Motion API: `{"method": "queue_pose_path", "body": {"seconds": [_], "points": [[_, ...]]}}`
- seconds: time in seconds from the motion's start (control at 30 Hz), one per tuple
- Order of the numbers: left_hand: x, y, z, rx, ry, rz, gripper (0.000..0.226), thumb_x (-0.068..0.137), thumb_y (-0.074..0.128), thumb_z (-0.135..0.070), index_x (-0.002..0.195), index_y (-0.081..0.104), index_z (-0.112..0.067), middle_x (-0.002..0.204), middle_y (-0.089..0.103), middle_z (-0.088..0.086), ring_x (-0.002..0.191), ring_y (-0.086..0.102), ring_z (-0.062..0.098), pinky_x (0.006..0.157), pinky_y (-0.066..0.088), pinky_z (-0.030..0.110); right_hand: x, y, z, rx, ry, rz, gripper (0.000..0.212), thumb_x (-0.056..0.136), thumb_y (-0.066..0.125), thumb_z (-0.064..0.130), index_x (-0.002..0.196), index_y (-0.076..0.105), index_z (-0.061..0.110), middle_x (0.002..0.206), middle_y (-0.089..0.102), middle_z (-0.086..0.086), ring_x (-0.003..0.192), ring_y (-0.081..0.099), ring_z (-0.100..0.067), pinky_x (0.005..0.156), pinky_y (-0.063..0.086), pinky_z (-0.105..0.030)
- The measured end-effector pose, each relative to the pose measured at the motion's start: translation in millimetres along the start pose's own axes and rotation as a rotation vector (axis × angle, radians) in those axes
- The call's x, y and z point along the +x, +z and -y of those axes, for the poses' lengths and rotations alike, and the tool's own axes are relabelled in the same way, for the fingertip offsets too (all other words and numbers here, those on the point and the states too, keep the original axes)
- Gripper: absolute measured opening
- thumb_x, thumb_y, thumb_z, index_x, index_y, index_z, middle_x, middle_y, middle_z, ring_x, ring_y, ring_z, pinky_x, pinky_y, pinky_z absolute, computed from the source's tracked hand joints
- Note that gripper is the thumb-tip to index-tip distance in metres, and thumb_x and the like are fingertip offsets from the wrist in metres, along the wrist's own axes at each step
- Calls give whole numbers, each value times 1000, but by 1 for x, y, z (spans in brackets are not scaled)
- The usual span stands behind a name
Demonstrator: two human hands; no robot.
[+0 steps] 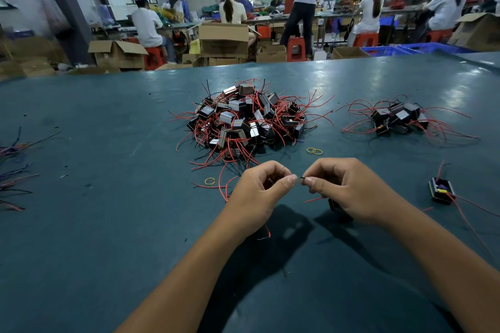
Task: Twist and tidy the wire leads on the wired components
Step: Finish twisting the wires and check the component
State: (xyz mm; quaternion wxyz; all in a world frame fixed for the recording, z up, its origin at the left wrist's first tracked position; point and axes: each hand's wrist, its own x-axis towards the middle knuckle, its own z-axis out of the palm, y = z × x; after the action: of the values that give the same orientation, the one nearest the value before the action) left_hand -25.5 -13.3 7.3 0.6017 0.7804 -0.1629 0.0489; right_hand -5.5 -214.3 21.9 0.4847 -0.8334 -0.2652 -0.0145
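Observation:
My left hand (263,188) and my right hand (342,188) are raised close together above the table, each pinching one end of a short dark wire lead (301,177) between thumb and forefinger. A black component (334,204) hangs partly hidden under my right hand, with a red lead (313,199) sticking out to the left. Another red wire end (266,235) shows below my left wrist. A big pile of black components with red and black leads (243,119) lies just beyond my hands.
A smaller pile of components (397,119) lies at the far right, and a single component (441,190) with long red leads sits right of my right hand. Yellow rubber bands (314,151) (209,180) lie on the green table (108,197). Loose wires (13,170) lie at the left edge. People work at benches behind.

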Motion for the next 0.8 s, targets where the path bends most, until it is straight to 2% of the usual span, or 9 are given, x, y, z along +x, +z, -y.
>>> {"method": "queue_pose_path", "body": {"seconds": [0.2, 0.43, 0.6, 0.8], "points": [[0, 0, -1, -26, 10, 25, 10, 95, 66, -20, 91, 68, -11, 77, 58, 1, 70, 47, 12, 66, 39, 26, -2, 3, 2, -1, -16, 18, 8, 93, 68, 17, 85, 70, 18, 68, 67, 10, 56, 55, 3, 56, 41, -9], [0, 2, 2, 15, -9, 38, 14, 92, 70, -23, 86, 65, -12, 67, 52, -5, 60, 41, 7, 56, 34, 19, -4, 5, 2, -154, -68, -34, 11, 89, 72, 23, 79, 69, 25, 63, 64, 11, 54, 51, 0, 54, 38, -12], [0, 3, 4, 86, 22, 53, 14, 93, 69, -24, 84, 63, -15, 63, 49, -15, 57, 39, 2, 54, 33, 17, -5, 4, 2, -177, -100, 1, 13, 90, 71, 25, 79, 67, 27, 60, 59, 14, 53, 48, -2, 53, 36, -12], [-1, -1, 3, 167, 39, 63, 10, 95, 67, -26, 87, 65, -19, 69, 54, -10, 61, 43, 9, 59, 38, 28, -4, 0, 1, -209, -99, -18, 11, 90, 71, 24, 80, 68, 27, 64, 63, 12, 56, 52, -2, 54, 38, -12]]}}
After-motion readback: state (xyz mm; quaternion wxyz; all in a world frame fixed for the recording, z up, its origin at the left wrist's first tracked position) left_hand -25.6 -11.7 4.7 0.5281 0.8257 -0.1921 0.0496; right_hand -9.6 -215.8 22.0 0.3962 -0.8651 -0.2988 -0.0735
